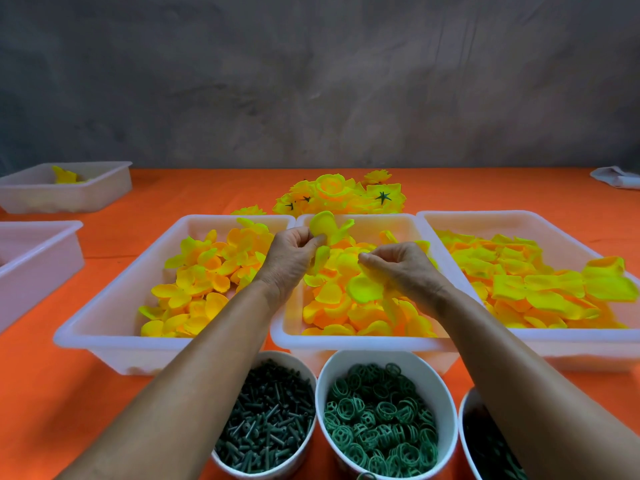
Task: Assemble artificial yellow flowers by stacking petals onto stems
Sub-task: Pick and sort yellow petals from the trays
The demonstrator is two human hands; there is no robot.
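My left hand (292,256) is raised over the middle white tray (360,337) and pinches a yellow petal piece (327,227) that sticks up above its fingers. Reaching into the same tray, my right hand (403,268) has its fingers closed on a yellow petal (365,287) in the pile. Loose yellow-orange petals also fill the left tray (114,327) and the right tray (568,348). A white bowl (268,417) of dark green stems stands at the front, below my left forearm. No stem shows in either hand.
A bowl of green ring pieces (382,417) sits front centre, and a third bowl (485,441) is half hidden under my right arm. Finished yellow flowers (341,197) lie behind the trays. Two more white trays (65,187) (34,261) stand at left; a white cloth (616,176) lies far right.
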